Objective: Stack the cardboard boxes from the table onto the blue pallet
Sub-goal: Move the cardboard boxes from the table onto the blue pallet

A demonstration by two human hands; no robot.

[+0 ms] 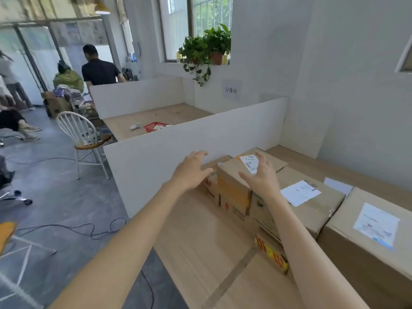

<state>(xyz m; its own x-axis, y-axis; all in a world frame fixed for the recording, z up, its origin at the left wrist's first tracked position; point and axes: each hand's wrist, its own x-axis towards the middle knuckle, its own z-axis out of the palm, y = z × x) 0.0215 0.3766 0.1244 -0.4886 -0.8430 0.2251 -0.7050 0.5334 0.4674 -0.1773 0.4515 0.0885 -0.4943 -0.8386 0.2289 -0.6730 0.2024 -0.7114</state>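
Several cardboard boxes stand in a row on the wooden table (pixel 200 233). The leftmost box (pixel 231 188) has orange print and a white label on top. My left hand (pixel 192 171) hovers with spread fingers at its left side, holding nothing. My right hand (pixel 262 177) hovers over its top right edge, fingers apart, also holding nothing. To the right sit a box with a loose white sheet (pixel 312 204) and a large box with a label (pixel 370 237). A small red and yellow box (pixel 270 253) lies in front, partly behind my right forearm. The blue pallet is out of view.
A white partition (pixel 178 148) runs along the table's left side. Behind it, another desk holds a red basket (pixel 153 126). A white chair (pixel 82 134) and cables (pixel 73 228) are on the grey floor at left. People are at the far left. Plants (pixel 207 47) sit on the windowsill.
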